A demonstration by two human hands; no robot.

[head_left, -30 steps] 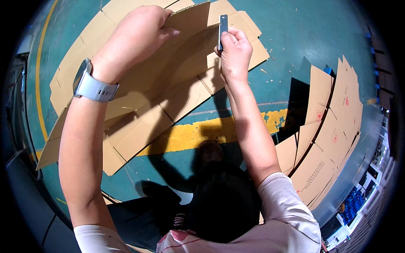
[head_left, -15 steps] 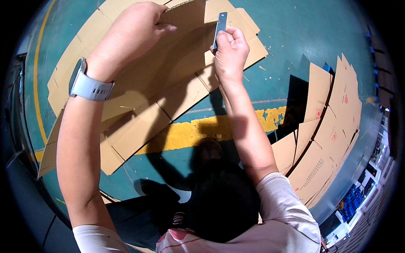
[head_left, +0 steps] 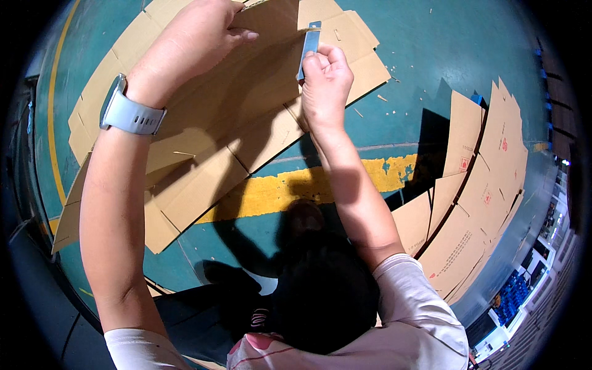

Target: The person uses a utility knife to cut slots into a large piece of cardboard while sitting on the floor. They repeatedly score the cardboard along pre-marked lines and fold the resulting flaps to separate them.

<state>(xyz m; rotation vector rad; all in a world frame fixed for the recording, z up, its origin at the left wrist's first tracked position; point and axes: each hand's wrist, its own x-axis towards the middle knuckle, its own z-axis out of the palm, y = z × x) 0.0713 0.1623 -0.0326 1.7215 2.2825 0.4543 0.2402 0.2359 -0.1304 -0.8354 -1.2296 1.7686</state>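
Observation:
A large flat brown cardboard sheet [head_left: 203, 135] with cut flaps is held up in front of me over the teal floor. My left hand [head_left: 197, 43], with a grey watch on its wrist, grips the sheet near its upper edge. My right hand [head_left: 325, 80] is closed around a slim blue-grey knife-like tool [head_left: 309, 46], which points upward against the cardboard's top part. The tool's tip lies at a slit near the top edge.
A yellow painted stripe [head_left: 345, 182] crosses the teal floor [head_left: 431, 55] below the sheet. More flattened cardboard boxes [head_left: 487, 185] with red marks lie in a fanned stack at the right. Small cardboard scraps dot the floor. Blue crates [head_left: 512, 296] stand at the lower right.
Both hands and the cardboard have shifted slightly upward and left in view. The tool has moved a little along the sheet's upper part.

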